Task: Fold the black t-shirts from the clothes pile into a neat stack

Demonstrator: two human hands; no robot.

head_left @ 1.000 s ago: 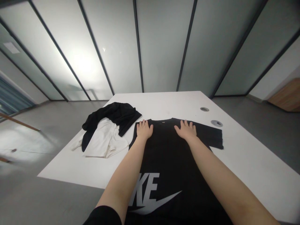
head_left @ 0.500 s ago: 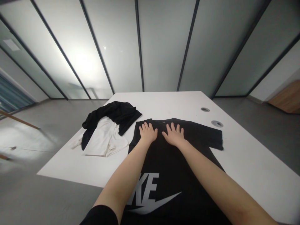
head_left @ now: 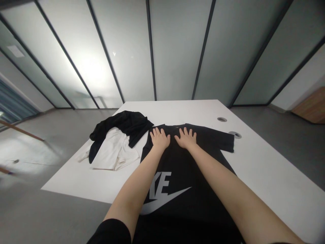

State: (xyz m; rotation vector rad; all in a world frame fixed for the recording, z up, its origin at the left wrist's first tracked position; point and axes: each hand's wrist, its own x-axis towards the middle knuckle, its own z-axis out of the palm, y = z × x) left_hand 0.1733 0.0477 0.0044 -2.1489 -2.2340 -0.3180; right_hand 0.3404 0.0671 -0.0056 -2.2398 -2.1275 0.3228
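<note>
A black T-shirt with a white printed logo lies spread flat on the white table, its collar pointing away from me. My left hand rests flat near the collar, fingers spread. My right hand lies flat just beside it, fingers stretched out as well. Both palms press on the cloth and hold nothing. The shirt's right sleeve sticks out to the right; my left forearm hides part of the logo.
A heap of black cloth over a white garment sits at the table's left. Two round cable ports are set in the tabletop at the right. Glass wall panels stand behind the table; grey floor surrounds it.
My right hand slid left along the collar until it lay beside my left hand. The shirt has shifted farther away from me on the table, the logo with it.
</note>
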